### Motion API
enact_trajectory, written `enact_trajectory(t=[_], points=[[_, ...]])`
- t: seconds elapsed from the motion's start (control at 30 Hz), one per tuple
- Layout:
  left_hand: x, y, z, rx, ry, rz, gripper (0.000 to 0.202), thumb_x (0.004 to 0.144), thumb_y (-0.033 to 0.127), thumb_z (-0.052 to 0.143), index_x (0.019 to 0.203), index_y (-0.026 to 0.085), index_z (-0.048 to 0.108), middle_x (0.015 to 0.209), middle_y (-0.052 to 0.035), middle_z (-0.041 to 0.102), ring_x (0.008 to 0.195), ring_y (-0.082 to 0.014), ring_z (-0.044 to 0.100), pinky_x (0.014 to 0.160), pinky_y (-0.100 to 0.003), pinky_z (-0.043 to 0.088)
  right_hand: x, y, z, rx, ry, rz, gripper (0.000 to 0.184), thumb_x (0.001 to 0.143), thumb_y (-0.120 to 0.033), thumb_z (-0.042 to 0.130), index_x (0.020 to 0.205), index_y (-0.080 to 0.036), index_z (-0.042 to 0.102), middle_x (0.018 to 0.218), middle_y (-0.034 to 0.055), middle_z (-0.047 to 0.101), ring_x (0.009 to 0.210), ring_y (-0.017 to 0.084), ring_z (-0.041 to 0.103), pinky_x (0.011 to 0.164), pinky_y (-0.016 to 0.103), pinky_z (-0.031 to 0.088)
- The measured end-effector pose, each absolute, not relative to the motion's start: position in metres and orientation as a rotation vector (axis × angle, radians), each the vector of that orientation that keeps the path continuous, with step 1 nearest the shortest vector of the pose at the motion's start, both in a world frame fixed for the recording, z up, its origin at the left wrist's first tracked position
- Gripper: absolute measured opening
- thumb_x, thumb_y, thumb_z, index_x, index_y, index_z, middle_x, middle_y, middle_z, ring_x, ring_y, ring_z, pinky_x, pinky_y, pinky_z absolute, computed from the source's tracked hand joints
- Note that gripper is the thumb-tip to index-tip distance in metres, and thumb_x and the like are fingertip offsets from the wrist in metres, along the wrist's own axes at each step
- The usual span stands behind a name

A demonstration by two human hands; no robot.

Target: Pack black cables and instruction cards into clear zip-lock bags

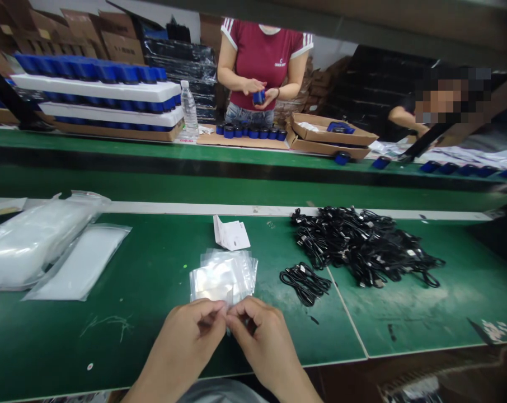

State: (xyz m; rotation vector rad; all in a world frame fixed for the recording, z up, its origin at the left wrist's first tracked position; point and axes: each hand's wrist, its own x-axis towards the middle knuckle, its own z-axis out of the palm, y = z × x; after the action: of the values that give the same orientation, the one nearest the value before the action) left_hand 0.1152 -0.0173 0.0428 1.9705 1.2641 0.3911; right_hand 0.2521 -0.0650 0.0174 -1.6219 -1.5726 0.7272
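Observation:
My left hand [190,336] and my right hand [259,333] meet at the near edge of the green table [153,336], fingertips pinched together on the near edge of a small clear plastic bag [224,277]. That bag lies on top of a fanned stack of the same bags. A single coiled black cable [306,282] rests just right of the stack. Behind it sprawls a big pile of black cables [362,246]. A small white folded card [231,234] sits beyond the bags.
Large clear bag packs [35,240] lie at the left. Across a green conveyor [153,187], a person in a red shirt [262,61] holds a blue jar; blue jars [251,132], cardboard trays [329,137], white racks of blue lids [94,89] and a water bottle [189,109] surround them. Another person [408,112] sits at the right.

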Motion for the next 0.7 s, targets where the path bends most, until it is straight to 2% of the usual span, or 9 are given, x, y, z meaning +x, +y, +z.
enact_trajectory(t=[0.17,0.37,0.47,0.57,0.7], points=[[0.116,-0.018,0.038,2.064,1.391,0.380,0.028,0.083,0.030,0.041,0.058,0.022,0.052,0.048,0.0040,0.058,0.046,-0.0132,0.056,0.046,-0.019,0.038,0.240,-0.068,0.005,-1.617,-1.767,0.280,0.022,0.086,-0.013,0.044,0.069,-0.018,0.056,0.064,0.0026,0.058,0.057,0.015,0.053,0.053,0.023,0.036],[0.112,-0.015,0.029,1.978,1.380,0.361,0.019,0.081,0.029,0.045,0.068,0.023,0.057,0.064,0.0019,0.070,0.060,-0.0159,0.067,0.056,-0.020,0.045,0.236,-0.068,0.001,-1.617,-1.662,0.382,0.015,0.087,-0.013,0.044,0.082,-0.019,0.057,0.076,0.0046,0.061,0.068,0.018,0.059,0.060,0.024,0.043],[0.113,-0.015,0.027,1.920,1.359,0.361,0.015,0.080,0.029,0.047,0.074,0.023,0.059,0.074,0.0006,0.073,0.068,-0.0163,0.069,0.062,-0.020,0.047,0.235,-0.066,-0.001,-1.632,-1.673,0.270,0.018,0.087,-0.013,0.041,0.093,-0.016,0.058,0.078,0.0065,0.064,0.068,0.020,0.061,0.060,0.027,0.044],[0.116,-0.016,0.023,2.007,1.359,0.398,0.020,0.083,0.030,0.044,0.068,0.023,0.054,0.066,0.0021,0.069,0.061,-0.0145,0.066,0.057,-0.019,0.045,0.233,-0.065,-0.003,-1.617,-1.729,0.149,0.024,0.088,-0.010,0.037,0.095,-0.014,0.060,0.073,0.0060,0.066,0.060,0.019,0.061,0.056,0.026,0.042],[0.118,-0.019,0.012,2.158,1.345,0.461,0.031,0.089,0.031,0.036,0.060,0.022,0.044,0.054,0.0039,0.056,0.049,-0.0122,0.055,0.049,-0.019,0.038,0.233,-0.063,0.000,-1.645,-1.792,0.083,0.027,0.088,-0.010,0.036,0.084,-0.016,0.062,0.065,0.0036,0.064,0.053,0.018,0.059,0.052,0.026,0.035]])
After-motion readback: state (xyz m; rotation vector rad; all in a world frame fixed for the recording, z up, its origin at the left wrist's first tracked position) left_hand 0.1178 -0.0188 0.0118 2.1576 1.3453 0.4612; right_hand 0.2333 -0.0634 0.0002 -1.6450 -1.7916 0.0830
